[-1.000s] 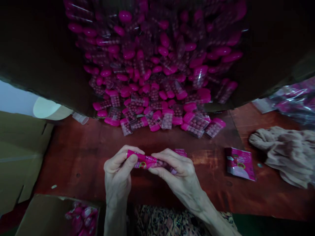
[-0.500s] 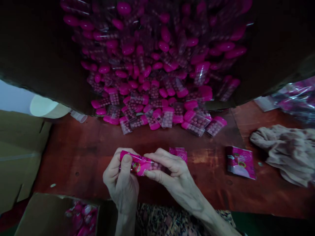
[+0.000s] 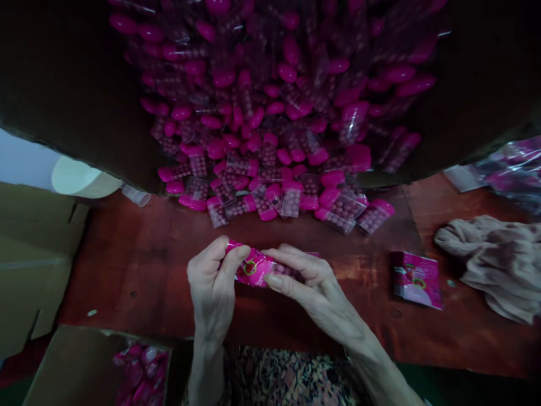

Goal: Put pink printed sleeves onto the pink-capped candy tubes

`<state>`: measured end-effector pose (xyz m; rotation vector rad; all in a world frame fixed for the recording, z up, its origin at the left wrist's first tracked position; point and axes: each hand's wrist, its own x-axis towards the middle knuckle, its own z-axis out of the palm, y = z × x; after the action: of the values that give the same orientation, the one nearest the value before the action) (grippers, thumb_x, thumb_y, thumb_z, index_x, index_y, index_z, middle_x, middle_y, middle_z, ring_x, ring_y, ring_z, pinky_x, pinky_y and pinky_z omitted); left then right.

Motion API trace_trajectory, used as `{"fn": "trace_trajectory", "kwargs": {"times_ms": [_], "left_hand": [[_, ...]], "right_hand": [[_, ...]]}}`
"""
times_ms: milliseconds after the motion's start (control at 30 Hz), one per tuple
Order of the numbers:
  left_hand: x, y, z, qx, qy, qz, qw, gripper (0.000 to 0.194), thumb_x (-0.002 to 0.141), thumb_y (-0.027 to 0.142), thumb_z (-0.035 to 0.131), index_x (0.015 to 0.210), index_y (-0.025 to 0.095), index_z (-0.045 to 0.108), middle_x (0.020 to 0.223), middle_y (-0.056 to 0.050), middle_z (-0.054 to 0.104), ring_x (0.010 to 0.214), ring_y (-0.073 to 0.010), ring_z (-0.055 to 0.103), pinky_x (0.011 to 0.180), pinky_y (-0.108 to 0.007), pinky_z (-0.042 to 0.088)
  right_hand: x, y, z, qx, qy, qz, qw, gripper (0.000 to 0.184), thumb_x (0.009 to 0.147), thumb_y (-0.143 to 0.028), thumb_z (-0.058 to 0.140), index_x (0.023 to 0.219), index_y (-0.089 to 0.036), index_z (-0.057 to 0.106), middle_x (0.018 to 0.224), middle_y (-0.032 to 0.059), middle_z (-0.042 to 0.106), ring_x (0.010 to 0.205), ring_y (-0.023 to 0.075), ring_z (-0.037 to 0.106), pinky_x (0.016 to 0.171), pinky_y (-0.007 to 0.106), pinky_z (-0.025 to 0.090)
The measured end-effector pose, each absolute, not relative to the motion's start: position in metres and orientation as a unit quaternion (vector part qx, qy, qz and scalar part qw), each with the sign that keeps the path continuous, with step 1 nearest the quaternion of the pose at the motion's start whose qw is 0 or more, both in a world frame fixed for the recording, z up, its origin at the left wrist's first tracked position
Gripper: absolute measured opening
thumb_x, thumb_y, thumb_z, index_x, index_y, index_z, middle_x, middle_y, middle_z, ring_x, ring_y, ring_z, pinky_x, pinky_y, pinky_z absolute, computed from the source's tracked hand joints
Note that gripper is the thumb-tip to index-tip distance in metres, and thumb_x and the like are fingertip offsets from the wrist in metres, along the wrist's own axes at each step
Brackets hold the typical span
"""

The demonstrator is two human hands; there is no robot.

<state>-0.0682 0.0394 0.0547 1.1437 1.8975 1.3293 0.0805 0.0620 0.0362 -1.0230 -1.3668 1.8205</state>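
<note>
Both hands grip one pink-labelled candy container point(image 3: 256, 269) just above the red-brown table point(image 3: 160, 254). My left hand point(image 3: 213, 287) pinches its left end between thumb and fingers. My right hand point(image 3: 313, 285) wraps its right end, thumb underneath. A pink printed label shows between the two hands. The container's right part is hidden by my right fingers.
A big pile of clear candy containers with pink caps point(image 3: 270, 129) spills from a dark box onto the table's far side. Pink label sleeves point(image 3: 416, 279) lie to the right, beside a beige cloth point(image 3: 494, 265). A cardboard box point(image 3: 76, 366) with pink wrapped pieces sits at the lower left.
Both hands have lifted slightly away from me with the container, and the left fingers have shifted their hold on its left end. The view tilted a little.
</note>
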Motion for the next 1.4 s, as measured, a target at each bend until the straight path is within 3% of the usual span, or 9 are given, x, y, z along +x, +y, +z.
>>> {"fn": "trace_trajectory", "kwargs": {"times_ms": [200,300,467,733,967,1100,1233,1333,1400], "left_hand": [[-0.081,0.047,0.041,0.324,0.566,0.564,0.507,0.015,0.06,0.03,0.076,0.063,0.019,0.067,0.053,0.003,0.058,0.043,-0.009,0.047,0.04,-0.02,0.039],[-0.088,0.041,0.033,0.306,0.562,0.521,0.565,0.027,0.047,0.02,0.083,0.071,0.018,0.071,0.059,0.001,0.064,0.048,-0.0109,0.053,0.047,-0.022,0.046],[-0.094,0.036,0.033,0.336,0.592,0.505,0.53,0.01,0.057,0.021,0.078,0.063,0.017,0.071,0.058,-0.001,0.064,0.052,-0.0126,0.056,0.052,-0.024,0.049],[-0.089,0.039,0.04,0.301,0.535,0.484,0.624,0.008,0.067,0.022,0.071,0.072,0.015,0.071,0.067,-0.001,0.061,0.061,-0.0113,0.054,0.06,-0.023,0.046],[-0.084,0.045,0.038,0.248,0.514,0.477,0.669,0.011,0.067,0.022,0.07,0.073,0.013,0.069,0.064,-0.002,0.061,0.055,-0.0102,0.053,0.052,-0.022,0.045],[-0.078,0.053,0.036,0.211,0.545,0.564,0.584,0.012,0.06,0.016,0.074,0.068,0.015,0.065,0.06,0.001,0.061,0.046,-0.0083,0.052,0.041,-0.018,0.042],[-0.068,0.047,0.031,0.149,0.586,0.667,0.435,0.021,0.064,0.022,0.073,0.083,0.017,0.065,0.073,-0.001,0.066,0.061,-0.0098,0.059,0.056,-0.019,0.048],[-0.058,0.034,0.027,0.13,0.586,0.623,0.501,0.023,0.069,0.033,0.069,0.084,0.016,0.067,0.073,-0.002,0.065,0.066,-0.0129,0.059,0.064,-0.024,0.049],[-0.052,0.026,0.026,0.148,0.585,0.585,0.542,0.019,0.069,0.03,0.069,0.081,0.015,0.07,0.073,-0.002,0.063,0.068,-0.0128,0.057,0.066,-0.024,0.047]], "right_hand": [[0.076,0.057,0.023,-0.379,-0.284,0.81,0.346,0.027,0.072,-0.031,0.071,0.096,-0.019,0.069,0.064,-0.0018,0.053,0.053,0.0071,0.044,0.044,0.018,0.029],[0.075,0.057,0.02,-0.379,-0.241,0.835,0.319,0.026,0.07,-0.033,0.072,0.089,-0.014,0.07,0.059,-0.0009,0.054,0.05,0.0062,0.042,0.041,0.017,0.025],[0.071,0.057,0.021,-0.38,-0.274,0.833,0.293,0.032,0.068,-0.038,0.073,0.087,-0.013,0.069,0.056,-0.003,0.051,0.045,0.0034,0.036,0.038,0.015,0.024],[0.073,0.062,0.021,-0.369,-0.267,0.845,0.278,0.028,0.062,-0.023,0.078,0.087,-0.014,0.071,0.056,-0.0035,0.056,0.042,0.0028,0.043,0.034,0.013,0.025],[0.075,0.067,0.02,-0.327,-0.238,0.876,0.264,0.023,0.065,-0.022,0.075,0.085,-0.011,0.07,0.059,-0.0016,0.058,0.043,0.002,0.038,0.036,0.014,0.022],[0.077,0.069,0.021,-0.306,-0.24,0.877,0.281,0.026,0.07,-0.023,0.071,0.093,-0.013,0.069,0.073,0.0017,0.062,0.051,0.0035,0.04,0.041,0.015,0.028],[0.072,0.062,0.021,-0.317,-0.229,0.865,0.315,0.023,0.071,-0.026,0.071,0.089,-0.014,0.068,0.064,-0.0014,0.055,0.056,0.0065,0.044,0.048,0.016,0.034],[0.062,0.053,0.021,-0.361,-0.239,0.833,0.344,0.034,0.072,-0.027,0.07,0.104,-0.019,0.063,0.077,0.0,0.059,0.064,0.0092,0.048,0.058,0.019,0.041],[0.057,0.048,0.021,-0.402,-0.285,0.791,0.362,0.034,0.077,-0.029,0.066,0.11,-0.021,0.06,0.082,0.0001,0.059,0.069,0.0105,0.05,0.064,0.021,0.043]]}}
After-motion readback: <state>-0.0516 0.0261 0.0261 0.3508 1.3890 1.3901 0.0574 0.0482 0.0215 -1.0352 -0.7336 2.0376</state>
